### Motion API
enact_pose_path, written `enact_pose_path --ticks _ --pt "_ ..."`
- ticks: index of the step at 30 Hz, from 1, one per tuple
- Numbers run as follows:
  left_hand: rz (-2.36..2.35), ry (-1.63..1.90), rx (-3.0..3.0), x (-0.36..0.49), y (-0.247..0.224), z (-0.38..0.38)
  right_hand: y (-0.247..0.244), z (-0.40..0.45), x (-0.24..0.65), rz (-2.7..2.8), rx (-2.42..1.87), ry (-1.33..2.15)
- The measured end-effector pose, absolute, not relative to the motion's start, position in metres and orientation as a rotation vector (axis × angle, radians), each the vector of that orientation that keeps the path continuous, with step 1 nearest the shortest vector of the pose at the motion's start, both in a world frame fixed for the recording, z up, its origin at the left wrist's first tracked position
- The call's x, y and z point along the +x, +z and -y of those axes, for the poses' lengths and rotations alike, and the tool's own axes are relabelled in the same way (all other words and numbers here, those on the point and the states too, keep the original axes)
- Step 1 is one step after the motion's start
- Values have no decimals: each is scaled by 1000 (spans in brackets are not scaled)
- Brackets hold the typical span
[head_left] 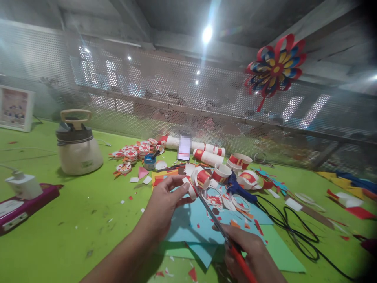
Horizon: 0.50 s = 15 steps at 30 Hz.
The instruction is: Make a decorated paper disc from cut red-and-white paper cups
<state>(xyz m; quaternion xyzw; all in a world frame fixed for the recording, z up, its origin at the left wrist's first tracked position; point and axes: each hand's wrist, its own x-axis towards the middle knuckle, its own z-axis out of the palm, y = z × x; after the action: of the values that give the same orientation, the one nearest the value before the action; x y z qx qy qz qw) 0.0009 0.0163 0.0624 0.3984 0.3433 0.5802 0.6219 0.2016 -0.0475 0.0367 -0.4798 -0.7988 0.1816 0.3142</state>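
Note:
My left hand [166, 202] pinches a cut piece of red and white paper cup [192, 188] between thumb and fingers. My right hand [249, 251] is wrapped round the red handles of a pair of scissors [212, 215], whose blades point up and left. The blade tips lie at the cup piece; whether they are parted I cannot tell. Just behind it is another red and white paper cup [203, 177]. Blue paper sheets [182, 228] strewn with red and white scraps lie under both hands.
A blue glue gun [240, 188] with a looping black cable [290, 220] lies right of the cups. Behind stand a lit phone [184, 148] and stacked paper cups [210, 157]. Leftward are a paint jar [150, 161], a large jug [78, 149] and a purple power strip [32, 204].

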Motion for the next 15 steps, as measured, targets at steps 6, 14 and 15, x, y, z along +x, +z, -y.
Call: enact_pose_path --ticks 6,14,15 --pt "-805 1384 891 1 63 -17 43 47 199 2096 -1257 517" --pt "-780 1332 840 4 65 -15 34 47 201 2040 -1292 470" --pt "-776 1334 836 4 65 -15 33 47 202 2033 -1306 449"
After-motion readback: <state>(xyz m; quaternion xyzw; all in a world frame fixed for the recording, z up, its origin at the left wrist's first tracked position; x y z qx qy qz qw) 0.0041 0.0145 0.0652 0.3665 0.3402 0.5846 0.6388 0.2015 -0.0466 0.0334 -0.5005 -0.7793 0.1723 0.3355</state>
